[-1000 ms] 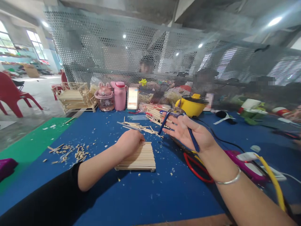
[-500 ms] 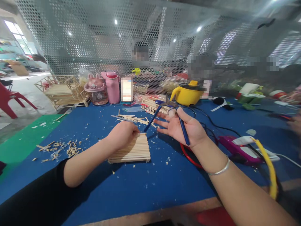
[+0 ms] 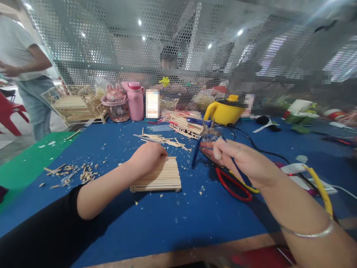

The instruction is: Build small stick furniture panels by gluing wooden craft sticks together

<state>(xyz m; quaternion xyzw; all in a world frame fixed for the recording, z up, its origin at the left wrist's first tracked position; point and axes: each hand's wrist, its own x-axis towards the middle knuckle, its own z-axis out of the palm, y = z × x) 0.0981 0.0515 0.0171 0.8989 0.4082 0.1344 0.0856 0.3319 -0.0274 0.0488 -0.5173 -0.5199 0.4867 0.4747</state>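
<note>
2 hands: left hand (image 3: 149,158) on 1 stick panel (image 3: 158,175), right hand (image 3: 240,162) gripping 1 pliers (image 3: 206,136).

Bare blue mat (image 3: 178,223) lies free nearside; red-handled tool (image 3: 232,186) blocks right.

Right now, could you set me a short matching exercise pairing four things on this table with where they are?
Things:
1. wooden stick panel
2. blue-handled pliers
3. yellow pot
4. pink bottle

Places:
A. at the back of the table by the mesh screen, left of the middle
B. held in the right hand
C. under the left hand
D. at the back of the table, behind the right hand

Pairs: 1-C, 2-B, 3-D, 4-A
</note>
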